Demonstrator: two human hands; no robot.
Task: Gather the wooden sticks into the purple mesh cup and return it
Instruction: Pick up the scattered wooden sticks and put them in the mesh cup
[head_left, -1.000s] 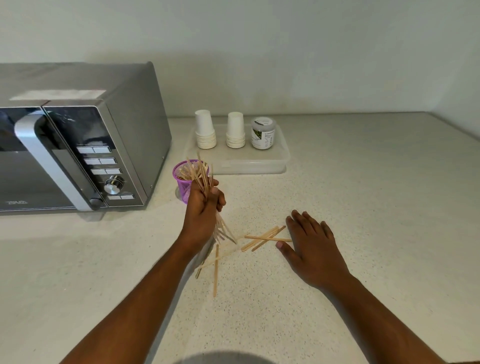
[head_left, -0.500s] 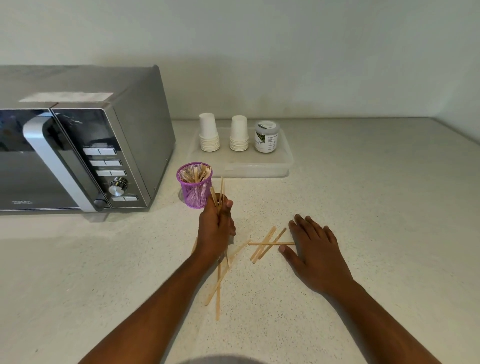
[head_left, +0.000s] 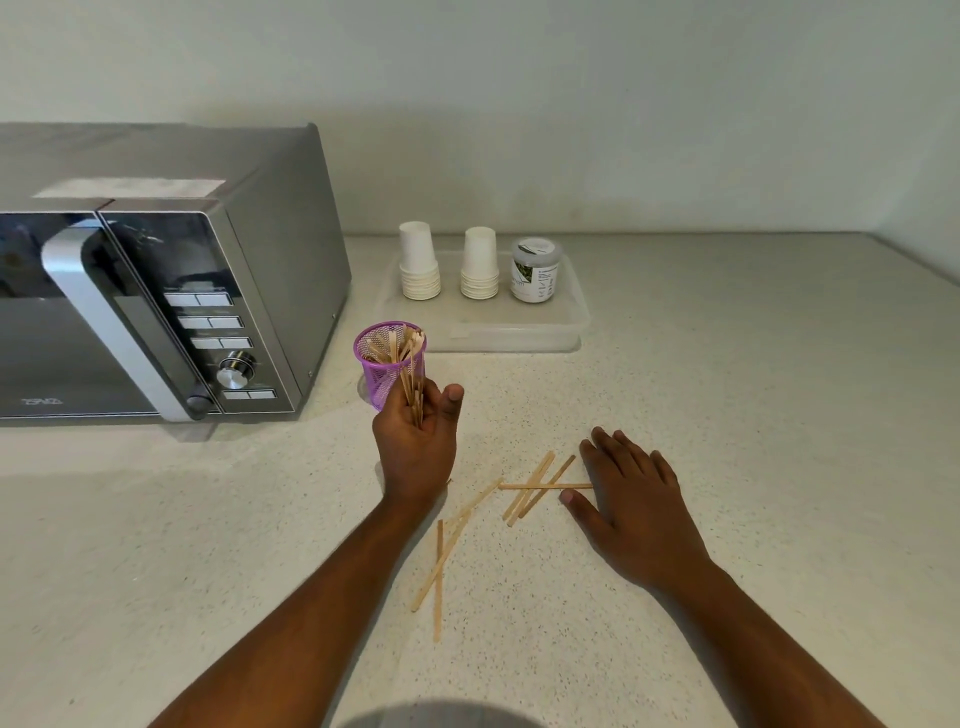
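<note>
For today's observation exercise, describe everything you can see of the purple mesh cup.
The purple mesh cup is a small round holder of fine purple mesh, seemingly metal, with a solid rim. It stands upright on the speckled counter, just right of the microwave and in front of the clear tray. Wooden sticks fill it. The left hand holds more sticks against its near side.

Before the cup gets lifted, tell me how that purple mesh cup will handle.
The purple mesh cup is thin open mesh, so probably light. It looks narrower at the base and holds upright wooden sticks leaning toward one side, so it may tip if nudged near the rim. The mesh should give fingers a fair grip.
</note>
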